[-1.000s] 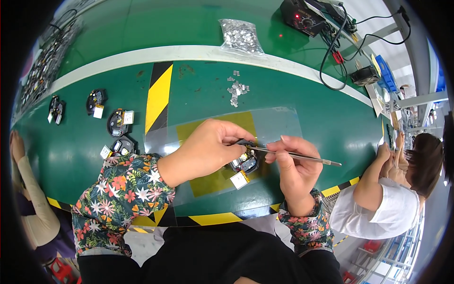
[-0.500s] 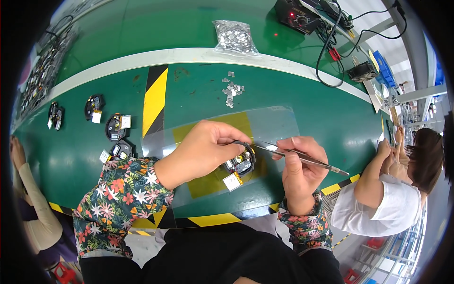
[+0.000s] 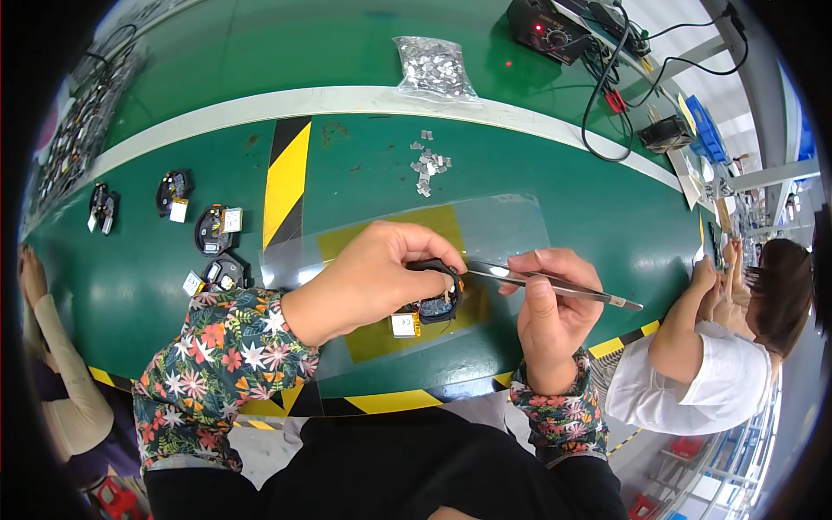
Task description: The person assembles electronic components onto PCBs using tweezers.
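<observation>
Between the thumb and forefinger of my left hand (image 3: 368, 282) is a round black electronic housing (image 3: 442, 308). Its circuit board shows inside, and a small silver-white battery (image 3: 405, 325) hangs from its near side. My right hand (image 3: 559, 303) grips a pair of metal tweezers (image 3: 572, 290) like a pen. The tweezers' tips point left and reach the housing's right rim; whether they touch it I cannot tell. Beneath both hands lie a clear plastic sheet (image 3: 511, 225) and a yellowish film square (image 3: 368, 345).
Several similar housings (image 3: 217, 231) with batteries stand at the left. Small silver metal pieces (image 3: 429, 163) form a loose pile beyond my hands. Farther back are a bag of metal pieces (image 3: 431, 69) and a black control box (image 3: 548, 33). One person (image 3: 702, 373) works at the right, another's arm (image 3: 74, 364) at the left.
The housing has turned in my left hand, so its battery has swung to the left and slightly up. My right hand and the tweezers have barely shifted.
</observation>
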{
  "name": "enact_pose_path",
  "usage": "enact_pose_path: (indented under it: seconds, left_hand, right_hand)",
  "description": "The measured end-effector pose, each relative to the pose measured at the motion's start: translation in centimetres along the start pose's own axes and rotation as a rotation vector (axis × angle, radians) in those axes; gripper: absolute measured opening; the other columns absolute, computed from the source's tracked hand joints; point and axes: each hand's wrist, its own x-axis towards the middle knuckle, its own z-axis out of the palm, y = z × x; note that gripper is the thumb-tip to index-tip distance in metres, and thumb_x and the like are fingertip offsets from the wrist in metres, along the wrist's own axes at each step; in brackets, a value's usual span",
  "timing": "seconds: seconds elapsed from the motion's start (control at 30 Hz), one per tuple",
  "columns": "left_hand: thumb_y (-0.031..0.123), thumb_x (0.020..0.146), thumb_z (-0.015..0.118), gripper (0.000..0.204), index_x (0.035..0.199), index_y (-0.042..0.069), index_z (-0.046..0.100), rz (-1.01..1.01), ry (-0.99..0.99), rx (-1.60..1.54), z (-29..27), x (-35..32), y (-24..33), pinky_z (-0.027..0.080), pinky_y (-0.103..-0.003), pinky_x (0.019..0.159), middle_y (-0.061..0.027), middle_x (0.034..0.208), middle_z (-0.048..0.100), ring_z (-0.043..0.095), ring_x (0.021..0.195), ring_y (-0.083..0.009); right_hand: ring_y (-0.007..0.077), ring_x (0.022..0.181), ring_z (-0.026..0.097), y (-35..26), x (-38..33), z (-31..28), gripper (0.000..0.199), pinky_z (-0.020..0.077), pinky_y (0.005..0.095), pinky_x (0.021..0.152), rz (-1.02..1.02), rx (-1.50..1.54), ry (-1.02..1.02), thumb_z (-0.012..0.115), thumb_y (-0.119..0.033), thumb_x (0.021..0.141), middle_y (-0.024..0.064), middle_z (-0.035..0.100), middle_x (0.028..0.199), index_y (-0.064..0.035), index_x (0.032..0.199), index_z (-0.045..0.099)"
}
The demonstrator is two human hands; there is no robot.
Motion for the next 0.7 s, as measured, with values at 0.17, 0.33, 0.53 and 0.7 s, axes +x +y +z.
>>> enact_pose_path:
  seconds: [0.17, 0.33, 0.53, 0.7]
  left_hand:
    - [-0.001, 0.078, 0.056, 0.017, 0.094, -0.002, 0.06, -0.022, -0.022, -0.023, -0.36, 0.14, -0.11, 0.045, -0.02, 0.07, -0.004, 0.085, 0.061, 0.056, 0.076, -0.0072]
    - [-0.002, 0.08, 0.052, 0.021, 0.1, -0.003, 0.059, -0.022, -0.064, 0.02, -0.69, 0.25, -0.1, 0.045, -0.021, 0.069, -0.0047, 0.086, 0.061, 0.056, 0.076, -0.007]
    - [-0.004, 0.08, 0.052, 0.022, 0.101, -0.004, 0.058, -0.027, -0.068, 0.032, -0.73, 0.46, -0.36, 0.046, -0.021, 0.072, -0.0054, 0.089, 0.061, 0.056, 0.078, -0.0078]
    - [-0.002, 0.079, 0.056, 0.022, 0.1, -0.004, 0.058, -0.011, -0.071, 0.051, -0.63, 0.35, -0.3, 0.046, -0.021, 0.073, -0.0061, 0.09, 0.061, 0.057, 0.08, -0.0085]
  right_hand:
    - [0.02, 0.068, 0.059, -0.23, -0.04, 0.19, 0.024, 0.0495, 0.0286, 0.056, 0.079, 0.038, 0.057, 0.055, -0.011, 0.084, 0.0182, 0.059, 0.086, 0.002, 0.103, 0.048]
    - [0.0192, 0.066, 0.058, -0.31, 0.08, 0.3, 0.027, 0.049, 0.028, 0.055, 0.109, 0.064, 0.082, 0.056, -0.014, 0.084, 0.0181, 0.059, 0.086, 0.0024, 0.104, 0.048]
    - [0.0183, 0.064, 0.057, -0.3, 0.24, 0.22, 0.028, 0.0484, 0.0276, 0.055, 0.124, 0.056, 0.087, 0.055, -0.015, 0.084, 0.018, 0.059, 0.085, 0.0025, 0.105, 0.047]
    - [0.0179, 0.064, 0.056, -0.29, 0.28, 0.23, 0.028, 0.0477, 0.027, 0.055, 0.131, 0.05, 0.087, 0.055, -0.014, 0.084, 0.0178, 0.059, 0.085, 0.0023, 0.105, 0.047]
